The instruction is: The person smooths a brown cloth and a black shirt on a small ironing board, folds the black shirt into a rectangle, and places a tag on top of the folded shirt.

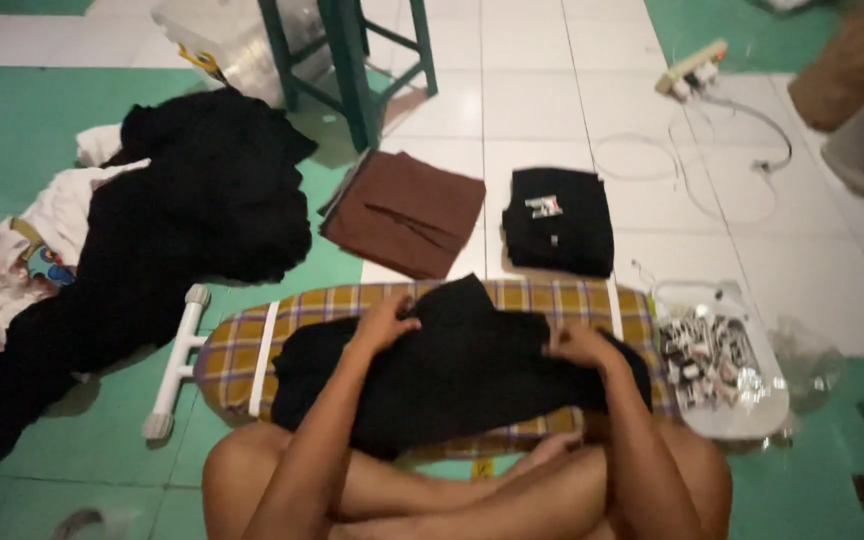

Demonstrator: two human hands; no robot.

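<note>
A black garment (452,370) lies bunched on a low ironing board with a yellow and purple plaid cover (237,345). My left hand (384,322) presses on the garment's upper left part, fingers curled over the cloth. My right hand (577,347) grips a fold of the same garment at its right side. My bare crossed legs show at the bottom of the view, right against the board.
A folded brown cloth (404,212) and a folded black garment (559,222) lie on the white tiles beyond the board. A heap of black and white clothes (152,240) fills the left. A green stool (352,60), a power strip with cord (690,72) and an iron rest (722,370) stand around.
</note>
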